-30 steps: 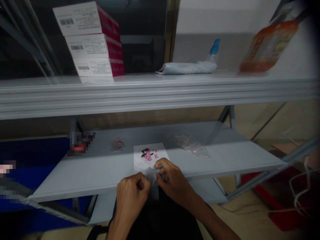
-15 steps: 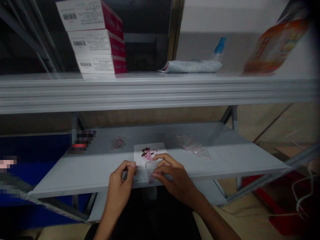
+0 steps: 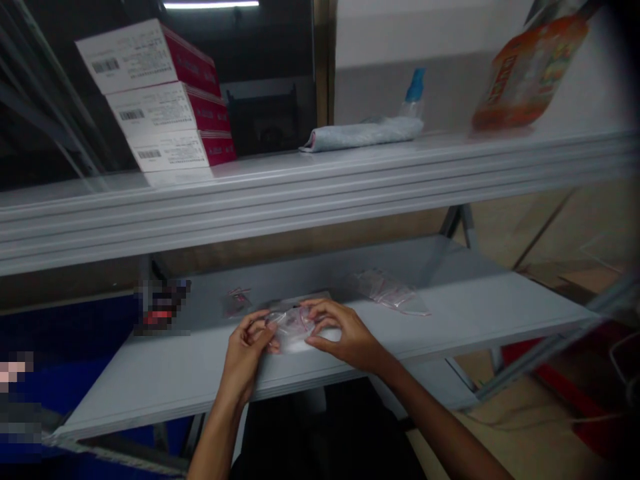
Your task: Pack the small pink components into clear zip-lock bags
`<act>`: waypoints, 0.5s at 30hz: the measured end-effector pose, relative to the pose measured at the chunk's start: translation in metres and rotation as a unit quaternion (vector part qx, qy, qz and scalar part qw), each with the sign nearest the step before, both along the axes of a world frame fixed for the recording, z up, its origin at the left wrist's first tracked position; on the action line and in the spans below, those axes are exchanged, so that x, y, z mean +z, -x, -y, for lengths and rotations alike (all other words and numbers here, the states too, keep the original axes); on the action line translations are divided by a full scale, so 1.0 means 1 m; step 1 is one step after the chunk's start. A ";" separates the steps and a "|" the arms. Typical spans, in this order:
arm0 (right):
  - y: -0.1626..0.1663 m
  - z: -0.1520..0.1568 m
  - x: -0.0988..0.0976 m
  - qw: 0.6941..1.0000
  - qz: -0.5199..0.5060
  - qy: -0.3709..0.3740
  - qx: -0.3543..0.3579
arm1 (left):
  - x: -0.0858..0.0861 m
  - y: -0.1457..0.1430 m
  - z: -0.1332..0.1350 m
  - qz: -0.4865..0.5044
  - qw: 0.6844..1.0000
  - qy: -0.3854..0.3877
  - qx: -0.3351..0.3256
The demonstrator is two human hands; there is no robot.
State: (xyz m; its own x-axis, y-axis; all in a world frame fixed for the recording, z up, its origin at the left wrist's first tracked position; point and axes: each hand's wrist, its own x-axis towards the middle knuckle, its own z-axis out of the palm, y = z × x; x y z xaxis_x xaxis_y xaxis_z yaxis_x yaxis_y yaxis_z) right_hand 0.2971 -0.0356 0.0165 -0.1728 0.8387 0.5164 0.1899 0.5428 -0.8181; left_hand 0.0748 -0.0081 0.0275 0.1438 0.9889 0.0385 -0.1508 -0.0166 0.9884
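Both hands meet over the lower grey shelf [image 3: 450, 320]. My left hand [image 3: 247, 350] and my right hand [image 3: 343, 333] pinch the two ends of a small clear plastic bag [image 3: 293, 323], held just above a white sheet [image 3: 305, 343] that carries small pink and dark pieces. The pieces are mostly hidden behind the bag and my fingers. A second small bag with pink bits [image 3: 237, 300] lies to the left of my hands. A pile of clear bags [image 3: 390, 292] lies to the right.
On the upper shelf [image 3: 300, 193] stand three stacked white and magenta boxes [image 3: 160, 100], a folded cloth [image 3: 360, 133] with a blue-capped bottle [image 3: 413, 90] behind it, and an orange packet [image 3: 525, 67]. White cables and something red lie on the floor at right.
My hands have moved forward from the shelf's front edge to over the white sheet, taking the clear bag along. The left hand went from a fist to a pinch on the bag.
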 end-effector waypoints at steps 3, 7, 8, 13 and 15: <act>-0.004 -0.022 -0.016 0.999 0.018 0.031 -0.028 | -0.009 -0.002 -0.020 -0.050 0.998 -0.029 0.023; -0.007 -0.045 -0.027 0.993 0.111 -0.017 -0.045 | -0.020 -0.003 -0.036 -0.081 0.995 -0.044 0.040; -0.007 -0.048 -0.027 0.990 0.128 -0.033 -0.046 | -0.022 -0.003 -0.038 -0.091 0.994 -0.051 0.044; -0.010 -0.049 -0.026 0.988 0.130 -0.067 -0.053 | -0.026 -0.001 -0.035 -0.154 0.983 -0.092 0.041; -0.010 -0.049 -0.026 0.989 0.134 -0.059 -0.038 | -0.026 0.001 -0.033 -0.163 0.981 -0.100 0.035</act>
State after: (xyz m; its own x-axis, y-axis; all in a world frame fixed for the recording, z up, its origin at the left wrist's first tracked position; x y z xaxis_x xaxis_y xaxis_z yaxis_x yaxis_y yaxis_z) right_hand 0.3073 0.0131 -0.0099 -0.2544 0.7918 0.5553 0.4348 0.6065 -0.6656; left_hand 0.0734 0.0245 0.0018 0.1131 0.9739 0.1968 0.1803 -0.2149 0.9599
